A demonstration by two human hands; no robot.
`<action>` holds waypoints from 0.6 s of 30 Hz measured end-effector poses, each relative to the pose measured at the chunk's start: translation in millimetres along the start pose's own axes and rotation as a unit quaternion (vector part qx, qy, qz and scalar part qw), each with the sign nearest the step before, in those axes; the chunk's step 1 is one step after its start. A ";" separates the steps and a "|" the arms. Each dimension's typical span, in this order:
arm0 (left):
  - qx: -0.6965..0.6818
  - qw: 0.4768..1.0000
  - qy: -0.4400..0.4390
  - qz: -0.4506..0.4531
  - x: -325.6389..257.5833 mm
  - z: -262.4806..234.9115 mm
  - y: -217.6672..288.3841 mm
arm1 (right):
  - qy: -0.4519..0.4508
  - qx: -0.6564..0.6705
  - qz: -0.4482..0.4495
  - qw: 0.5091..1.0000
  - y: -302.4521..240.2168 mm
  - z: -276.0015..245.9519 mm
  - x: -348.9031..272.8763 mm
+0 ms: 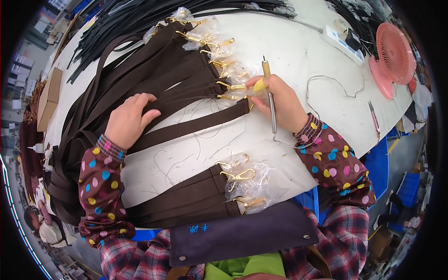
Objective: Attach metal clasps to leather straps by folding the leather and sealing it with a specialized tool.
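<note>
My right hand [282, 100] holds a slim corded pen-like tool [272, 116] with a metal shaft, a yellowish collar and a thin dark tip pointing away from me. Its thumb and forefinger reach to the gold swivel clasps at the strap ends, and a yellow cover sits on one finger. A single dark brown strap [196, 127] lies nearest, its stitched end beside that thumb. Over the brown strap bundle [154, 70] my left hand [132, 119] rests with thumb and fingers apart. Gold clasps [205, 42], partly wrapped in clear plastic, line the bundle's right end.
Closer to me lies another group of brown straps [186, 193] with plastic-wrapped clasps. Black straps [135, 23] cover the far side. At right are a white power strip [343, 44], a pink fan [394, 53] and a small pen-like tool [374, 115]. Loose threads and the tool's cord cross the white table.
</note>
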State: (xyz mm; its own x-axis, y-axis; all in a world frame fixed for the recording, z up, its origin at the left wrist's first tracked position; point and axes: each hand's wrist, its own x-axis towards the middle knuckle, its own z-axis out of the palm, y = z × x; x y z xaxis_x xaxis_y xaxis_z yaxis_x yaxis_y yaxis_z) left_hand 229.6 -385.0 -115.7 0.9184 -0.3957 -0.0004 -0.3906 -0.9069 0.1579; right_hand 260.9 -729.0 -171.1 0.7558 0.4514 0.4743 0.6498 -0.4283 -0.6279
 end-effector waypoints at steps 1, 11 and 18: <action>0.010 0.999 0.045 -0.005 -10.8 -1.9 5.9 | -0.003 0.002 -0.003 1.000 -1.5 2.5 -0.1; 0.168 0.977 0.127 -0.025 -56.3 34.3 2.9 | 0.003 -0.016 -0.035 0.999 -7.9 -4.9 -14.1; 0.068 0.995 0.049 -0.048 -30.0 18.9 -30.4 | 0.012 -0.012 -0.008 1.000 -7.6 5.1 2.0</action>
State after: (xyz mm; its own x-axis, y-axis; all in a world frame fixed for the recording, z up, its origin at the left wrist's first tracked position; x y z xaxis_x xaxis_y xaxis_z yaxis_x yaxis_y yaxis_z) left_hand 212.7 -348.3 -139.2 0.9509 -0.2967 0.0880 -0.3000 -0.9536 0.0260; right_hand 257.2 -720.9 -168.6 0.7471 0.4396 0.4987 0.6632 -0.4409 -0.6049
